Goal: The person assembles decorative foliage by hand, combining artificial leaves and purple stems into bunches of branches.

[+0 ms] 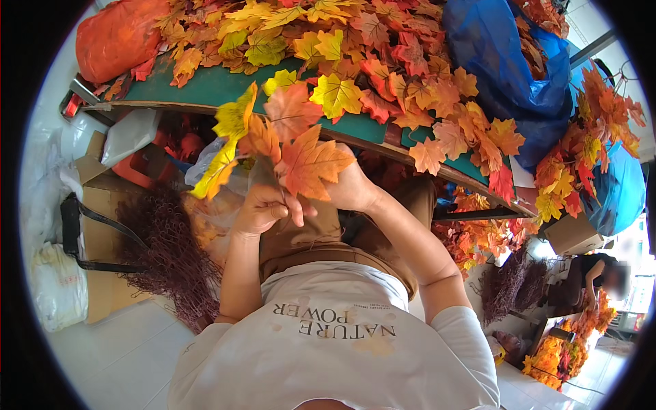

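Both hands meet over the lap: left hand [263,208] grips a leaf sprig [287,147] by its stem, right hand [350,186] closes behind it, just off the bench's [212,89] leaf-crowded near edge.

Top: white short-sleeved T-shirt [328,355] with a line of dark print across the chest and a few faint brownish stains.
Sleeves: short and loose, ending above the elbows on both sides.
Forearms: bare, no watch or bands.
Legs: brown trousers [321,239], creased, with a stitched waistband.
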A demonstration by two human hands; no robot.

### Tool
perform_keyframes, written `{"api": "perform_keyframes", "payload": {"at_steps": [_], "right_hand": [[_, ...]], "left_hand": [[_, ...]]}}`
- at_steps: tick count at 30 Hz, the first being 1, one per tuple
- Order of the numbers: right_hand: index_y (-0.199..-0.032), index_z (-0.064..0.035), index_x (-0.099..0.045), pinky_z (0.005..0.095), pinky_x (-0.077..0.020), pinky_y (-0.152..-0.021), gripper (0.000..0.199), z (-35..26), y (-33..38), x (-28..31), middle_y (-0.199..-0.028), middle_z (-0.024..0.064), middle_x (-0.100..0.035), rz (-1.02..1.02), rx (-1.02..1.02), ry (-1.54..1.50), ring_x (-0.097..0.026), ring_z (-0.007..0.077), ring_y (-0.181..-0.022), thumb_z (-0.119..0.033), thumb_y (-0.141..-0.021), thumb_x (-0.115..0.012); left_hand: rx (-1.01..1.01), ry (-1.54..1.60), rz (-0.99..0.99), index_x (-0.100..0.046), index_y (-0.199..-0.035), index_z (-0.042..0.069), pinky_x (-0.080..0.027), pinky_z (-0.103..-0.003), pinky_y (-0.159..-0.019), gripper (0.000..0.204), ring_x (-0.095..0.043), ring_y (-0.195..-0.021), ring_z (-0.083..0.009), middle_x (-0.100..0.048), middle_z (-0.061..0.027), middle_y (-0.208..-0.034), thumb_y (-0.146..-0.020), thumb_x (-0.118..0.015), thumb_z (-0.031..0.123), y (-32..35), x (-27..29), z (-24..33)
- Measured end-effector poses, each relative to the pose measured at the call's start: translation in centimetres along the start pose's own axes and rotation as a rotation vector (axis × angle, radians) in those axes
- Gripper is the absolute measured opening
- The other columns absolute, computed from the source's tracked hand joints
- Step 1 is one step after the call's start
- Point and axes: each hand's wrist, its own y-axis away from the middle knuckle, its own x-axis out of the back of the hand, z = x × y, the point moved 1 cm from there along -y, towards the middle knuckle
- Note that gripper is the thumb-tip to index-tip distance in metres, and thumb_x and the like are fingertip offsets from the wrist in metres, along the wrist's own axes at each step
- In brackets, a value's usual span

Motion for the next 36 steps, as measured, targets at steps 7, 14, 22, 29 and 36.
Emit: {"api": "perform_keyframes", "payload": {"at_steps": [7, 14, 22, 29, 36], "right_hand": [[-0.091, -0.0062, -0.068, 0.0305, -0.0515, -0.068, 0.016, -3.9, -2.5, 7.9, -0.086, 0.0105, -0.067, 0.274, 0.114, 0.789, -0.065, 0.0218, -0.075, -0.004, -0.076, -0.063], [-0.113, -0.005, -0.059, 0.0422, -0.0452, -0.085, 0.036, 1.2, -5.6, 25.2, -0.103, 0.0239, -0.061, 0.456, -0.272, 1.483, -0.057, 0.0379, -0.1, -0.005, -0.081, -0.043], [-0.104, -0.0092, -0.064, 0.0408, -0.0464, -0.081, 0.027, 1.9, -4.7, 28.7, -0.098, 0.0173, -0.063, 0.426, -0.247, 1.537, -0.059, 0.0355, -0.095, -0.015, -0.078, -0.056], [-0.107, -0.0111, -0.065, 0.035, -0.0473, -0.078, 0.028, -1.4, -6.0, 27.5, -0.095, 0.0142, -0.066, 0.706, -0.172, 1.441, -0.063, 0.028, -0.089, -0.026, -0.083, -0.059], [-0.107, -0.0109, -0.066, 0.0304, -0.0468, -0.075, 0.028, -4.2, -6.3, 29.5, -0.089, 0.0119, -0.067, 0.512, -0.204, 1.215, -0.064, 0.0226, -0.082, -0.023, -0.082, -0.062]], "left_hand": [[-0.262, 0.264, 0.122, -0.067, -0.092, 0.007, -0.052, -0.034, -0.068, 0.013, -0.057, -0.064, -0.0153, -0.06, -0.0053, -0.072, -0.081, -0.067, 0.013, 0.0, 1.0, -0.7], [-0.291, 0.709, 0.295, -0.057, -0.118, 0.011, -0.034, -0.017, -0.051, 0.03, -0.034, -0.06, -0.0066, -0.043, -0.0001, -0.078, -0.089, -0.054, 0.007, -1.4, -0.7, -0.4], [-0.096, 0.506, 0.62, -0.045, -0.13, 0.001, -0.034, -0.019, -0.06, 0.038, -0.037, -0.066, -0.0052, -0.044, -0.0001, -0.089, -0.091, -0.047, 0.004, -1.8, -1.1, 0.1], [0.086, 0.224, 0.581, -0.043, -0.131, 0.006, -0.049, -0.022, -0.063, 0.038, -0.051, -0.071, -0.0083, -0.046, -0.0026, -0.099, -0.093, -0.048, 0.008, -1.2, -0.8, 1.3], [0.311, -0.387, 0.527, -0.053, -0.124, 0.007, -0.04, -0.018, -0.047, 0.032, -0.051, -0.057, -0.0061, -0.047, -0.0012, -0.084, -0.092, -0.049, 0.008, -1.4, -1.1, 3.8]]}}
